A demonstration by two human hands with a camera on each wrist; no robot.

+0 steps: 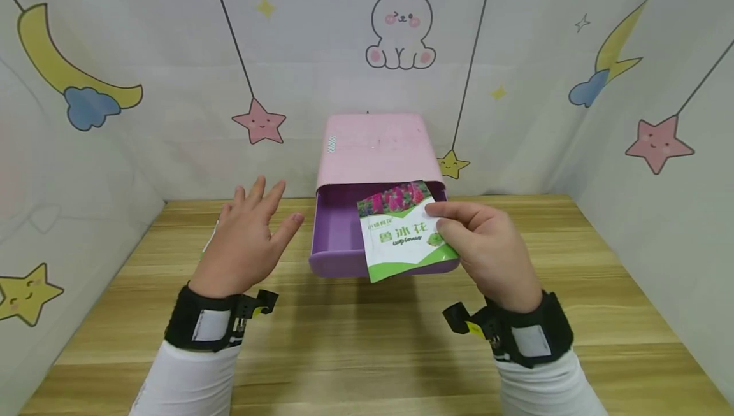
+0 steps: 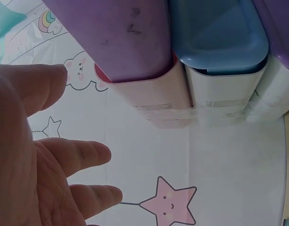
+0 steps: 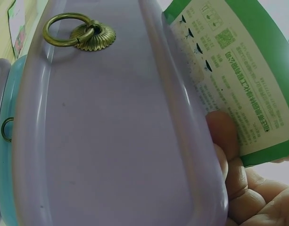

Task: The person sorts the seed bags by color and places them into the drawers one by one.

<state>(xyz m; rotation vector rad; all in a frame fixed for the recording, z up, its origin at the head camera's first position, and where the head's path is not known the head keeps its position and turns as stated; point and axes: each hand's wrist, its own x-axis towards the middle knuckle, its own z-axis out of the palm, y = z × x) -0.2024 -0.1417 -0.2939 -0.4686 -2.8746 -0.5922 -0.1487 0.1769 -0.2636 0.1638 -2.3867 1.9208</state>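
My right hand [image 1: 493,250] pinches a seed packet [image 1: 401,231] by its right edge between thumb and fingers. The packet is white and green, with pink flowers along its top, and overlaps the right part of a pulled-out purple drawer [image 1: 338,265]. In the right wrist view its printed back [image 3: 229,70] shows beside the drawer front, which bears a brass ring pull [image 3: 66,29]. Left of the drawer, my left hand [image 1: 246,237] holds nothing, fingers spread. A small piece of another packet [image 1: 208,245] peeks out behind it.
The drawer slides from a pink-topped cabinet [image 1: 378,148] standing against the patterned back cloth [image 1: 321,72]. Beneath it are a blue drawer [image 2: 219,33] and another purple one [image 2: 281,28]. The wooden table [image 1: 355,352] has cloth walls on both sides.
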